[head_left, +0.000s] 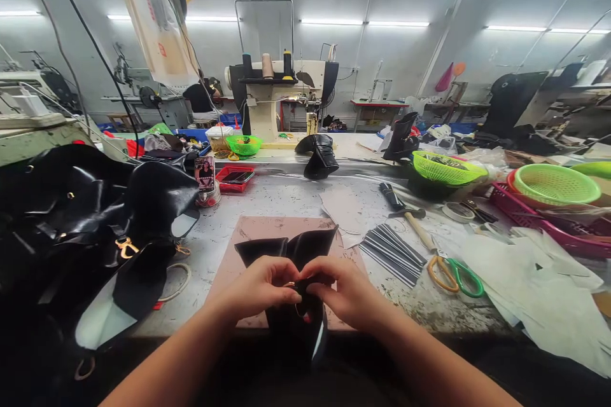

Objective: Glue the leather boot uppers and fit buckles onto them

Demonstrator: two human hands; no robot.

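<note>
Close to the table's front edge, my left hand and my right hand meet with bent fingers. Both pinch a small part of a black leather piece. The exact spot they grip is partly hidden by the fingers. A thin metal ring shows just below the fingertips. Two flaps of the leather piece spread out beyond my hands, over a pinkish-brown mat, and its lower part hangs toward me in shadow.
Black leather pieces with gold clasps are heaped at left. To the right lie dark strips, a hammer, scissors with orange and green handles and white sheets. A sewing machine stands behind. A phone leans upright.
</note>
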